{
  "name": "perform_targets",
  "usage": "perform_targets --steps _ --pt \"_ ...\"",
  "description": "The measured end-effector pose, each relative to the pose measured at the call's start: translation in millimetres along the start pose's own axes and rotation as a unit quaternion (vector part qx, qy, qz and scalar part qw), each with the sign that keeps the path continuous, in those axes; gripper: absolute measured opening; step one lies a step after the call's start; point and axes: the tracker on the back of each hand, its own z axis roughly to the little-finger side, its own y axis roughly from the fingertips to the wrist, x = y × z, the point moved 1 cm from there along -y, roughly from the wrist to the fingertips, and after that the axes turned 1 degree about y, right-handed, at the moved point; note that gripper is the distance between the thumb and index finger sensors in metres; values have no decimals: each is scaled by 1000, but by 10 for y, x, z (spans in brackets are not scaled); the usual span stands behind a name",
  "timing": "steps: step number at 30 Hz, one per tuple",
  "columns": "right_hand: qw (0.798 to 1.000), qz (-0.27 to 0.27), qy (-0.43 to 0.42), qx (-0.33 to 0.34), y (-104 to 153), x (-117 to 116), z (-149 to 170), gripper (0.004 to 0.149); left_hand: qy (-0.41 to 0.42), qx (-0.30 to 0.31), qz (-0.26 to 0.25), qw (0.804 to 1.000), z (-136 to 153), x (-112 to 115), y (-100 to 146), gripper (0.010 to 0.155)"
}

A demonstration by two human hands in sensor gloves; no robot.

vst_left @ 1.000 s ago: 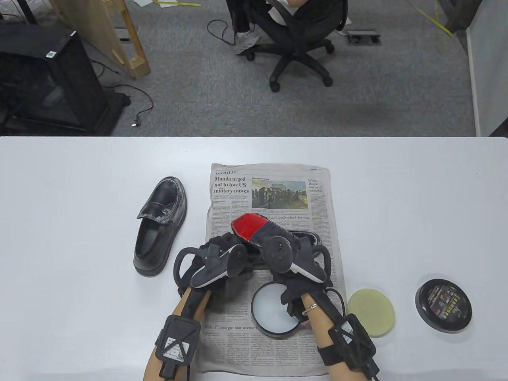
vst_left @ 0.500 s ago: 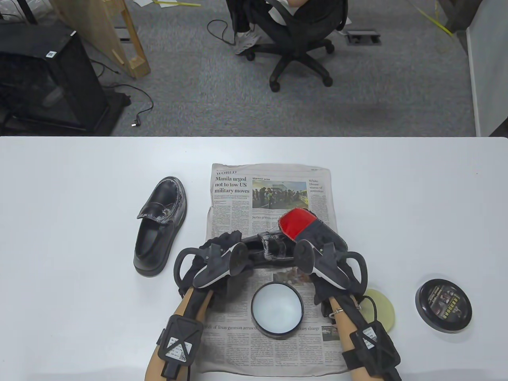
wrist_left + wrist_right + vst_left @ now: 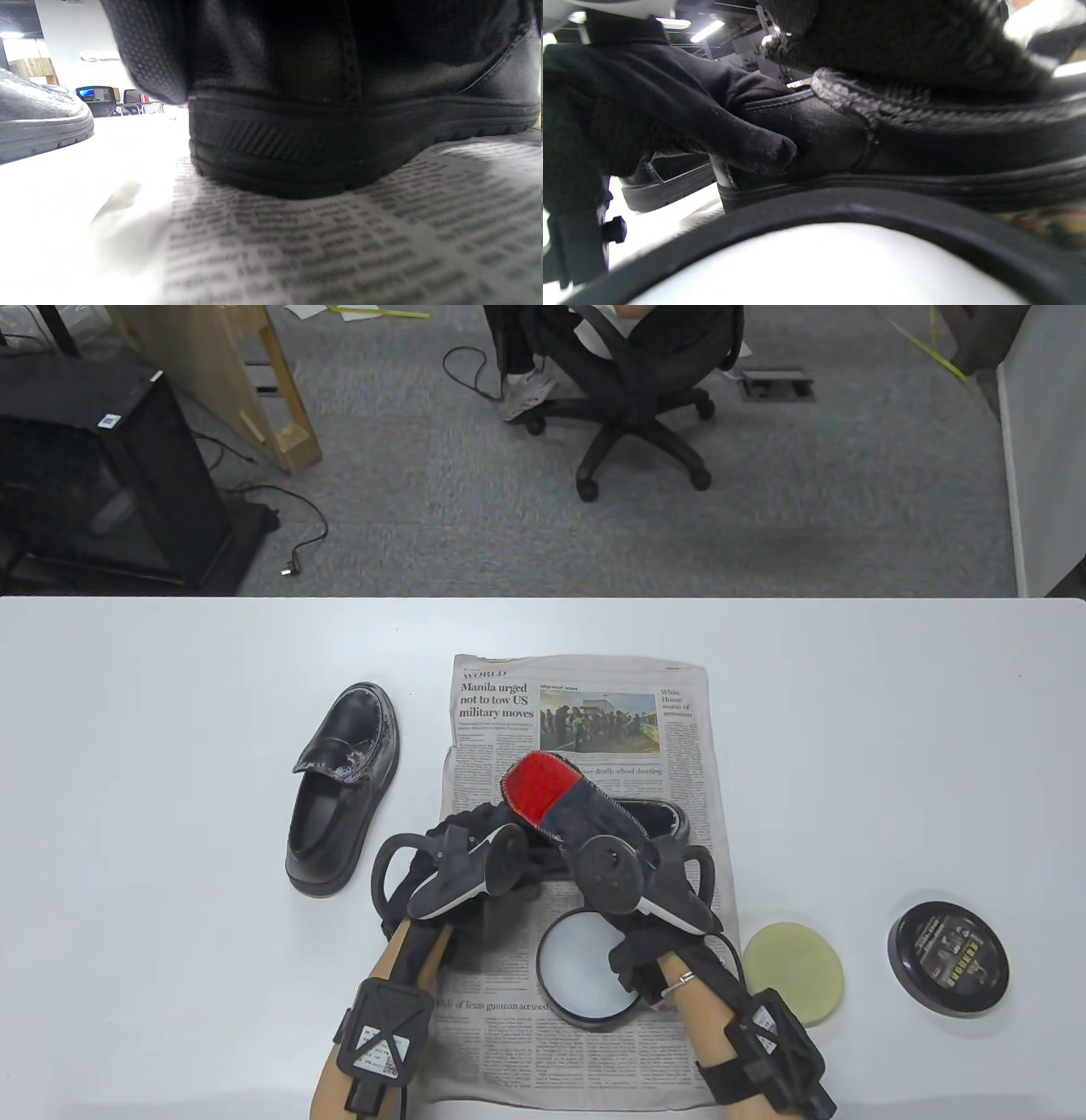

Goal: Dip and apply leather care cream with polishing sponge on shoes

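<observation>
the table view looks steeply down from above the near edge of the table (image 3: 170, 687), facing away from the person, floor beyond. the left wrist view sits low, almost on the newspaper (image 3: 339, 245), very near the shoe (image 3: 339, 140) heel below that grip. the right wrist view looks low over the cream tin (image 3: 814, 212) rim at the same shoe's side, also shared overhead.

Print I can read — all on the newspaper (image 3: 585, 712)

"WORLD", then "Manila urged not to tow US military moves" — lower down, "deadly school shooting" and "Texas gunman accused".
</observation>
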Motion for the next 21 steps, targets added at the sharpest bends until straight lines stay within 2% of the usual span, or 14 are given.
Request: perform_targets --steps 3,6,9,14,16,19,21 --pt "998 -49 11 -40 -208 -53 83 47 -4 -1 -2 1000 -3 -2 3 88" --pt "994 -67 -14 -87 -300 -56 214 46 2 -6 -3 1000 6 -2 -1 88" --pt "988 -64 36 -133 -306 -90 415 46 4 -12 -4 1000 7 -1 1 88" --pt "979 -26 121 -161 -152 -89 559 47 0 -18 -4 1000 4 -7 5 88" --pt "970 -13 191 -152 -43 -82 546 47 -2 -19 -4 1000 2 -10 6 88" --pt "962 12 233 -138 89 -75 508 48 -4 -20 -4 1000 -2 -11 3 88" --pt "959 16 262 -106 174 -88 422 49 -5 -17 -2 1000 -5 -12 0 88"
